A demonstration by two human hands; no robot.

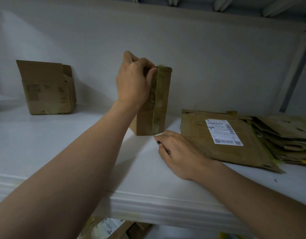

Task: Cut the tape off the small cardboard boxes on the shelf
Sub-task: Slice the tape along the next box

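Forearms (pixel 71 169) over shelf (pixel 45 144) edge, hands apart: left hand (pixel 133 80) gripping top of upright taped box (pixel 161 107) mid-shelf, right hand (pixel 179 152) curled round knife (pixel 158 135) at its bottom corner; risks blade skidding up seam (pixel 154 104) into left fingers (pixel 149 73).

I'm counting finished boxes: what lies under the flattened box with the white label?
Under the labelled flattened box, more flattened cardboard shows, fanned out rightward on the shelf. Their number and anything under its middle is covered.
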